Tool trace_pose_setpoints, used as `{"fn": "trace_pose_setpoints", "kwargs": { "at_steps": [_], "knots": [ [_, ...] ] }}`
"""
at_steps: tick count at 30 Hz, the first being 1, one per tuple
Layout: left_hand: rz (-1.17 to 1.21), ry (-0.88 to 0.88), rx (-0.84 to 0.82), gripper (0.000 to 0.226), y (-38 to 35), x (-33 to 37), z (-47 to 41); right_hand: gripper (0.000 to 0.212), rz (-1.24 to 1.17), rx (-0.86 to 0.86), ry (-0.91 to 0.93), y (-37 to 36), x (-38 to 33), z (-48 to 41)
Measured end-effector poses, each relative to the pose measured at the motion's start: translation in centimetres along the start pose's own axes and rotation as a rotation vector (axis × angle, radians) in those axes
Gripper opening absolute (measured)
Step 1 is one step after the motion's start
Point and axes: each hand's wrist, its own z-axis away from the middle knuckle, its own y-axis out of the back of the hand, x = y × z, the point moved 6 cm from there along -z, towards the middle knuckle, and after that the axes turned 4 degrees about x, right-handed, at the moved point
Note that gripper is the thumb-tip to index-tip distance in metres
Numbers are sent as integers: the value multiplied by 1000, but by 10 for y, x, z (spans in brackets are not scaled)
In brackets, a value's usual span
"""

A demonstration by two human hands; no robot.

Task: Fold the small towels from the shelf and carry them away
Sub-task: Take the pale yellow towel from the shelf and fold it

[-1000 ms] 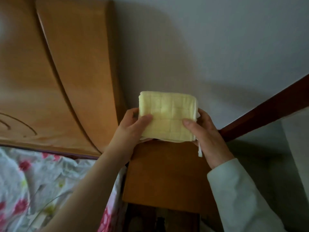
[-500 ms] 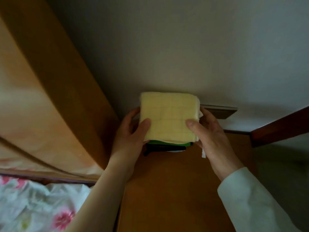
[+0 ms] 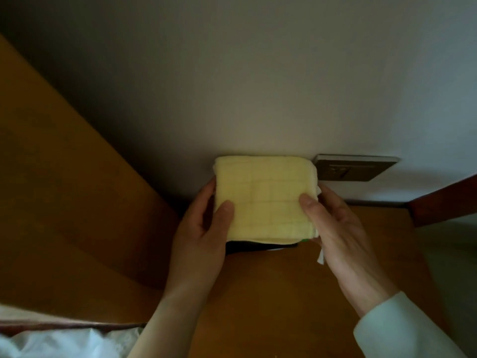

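Observation:
A folded pale yellow towel with a grid pattern [image 3: 265, 197] tops a small stack held between both hands, close to the wall. My left hand [image 3: 201, 233] grips the stack's left side, thumb on top. My right hand [image 3: 338, 228] grips the right side, thumb on top as well. Under the yellow towel a green edge [image 3: 305, 239], a white corner [image 3: 320, 258] and something dark [image 3: 247, 247] peek out. The stack is just above the wooden bedside cabinet top [image 3: 284, 293]; whether it touches the wood is unclear.
A wooden headboard [image 3: 64, 202] rises on the left. A brown wall socket plate [image 3: 353, 170] sits right of the towels. A dark red wooden piece [image 3: 444, 202] is at the far right. Bedding [image 3: 64, 342] shows at the bottom left.
The view has closed in on the bedside cabinet and wall. Both hands still hold the stack, which is now lower, over the cabinet top by the wall socket.

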Motion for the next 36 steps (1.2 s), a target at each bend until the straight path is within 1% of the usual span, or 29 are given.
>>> {"fn": "trace_pose_setpoints", "kwargs": {
  "at_steps": [2,5,6,9,11,13,15,18,20,21,22,25,26,27,29,36],
  "knots": [
    [-27,-14,7,41,-1,-1,-3,26,-7,10,-22,-4,1,-4],
    [-36,-7,0,47,-3,-5,-6,6,-10,31,-68,-7,2,-7],
    [-30,4,-4,47,-4,-7,-6,5,-10,38,-84,-7,2,-8],
    [-8,16,-6,52,-5,-10,-6,14,25,43,-119,-5,5,-11],
    [24,26,-5,57,-6,-7,-6,16,50,51,-108,-4,5,-14],
    [103,74,-3,60,-6,-9,-11,13,36,25,-102,-6,6,-16],
    [169,161,-28,62,-8,-16,-16,8,-22,-9,-142,-11,9,-22],
    [222,272,-78,68,-14,-27,-19,7,-46,8,-227,-19,14,-31],
    [243,319,-93,66,-16,-33,-18,4,-51,21,-266,-22,16,-30],
    [253,340,-100,64,-17,-36,-17,13,-85,17,-289,-22,17,-27],
    [262,355,-109,61,-18,-38,-17,27,-125,5,-308,-22,18,-23],
    [271,378,-124,57,-19,-43,-17,84,-151,-53,-364,-26,22,-16],
    [273,385,-129,58,-20,-44,-17,96,-138,-54,-399,-26,25,-16],
    [273,390,-139,61,-21,-44,-16,104,-124,-61,-423,-25,28,-16],
    [267,389,-143,65,-22,-45,-17,109,-103,-86,-423,-26,31,-18],
    [274,392,-122,65,-21,-48,-17,101,-75,-91,-454,-28,32,-15]
  ]
}}
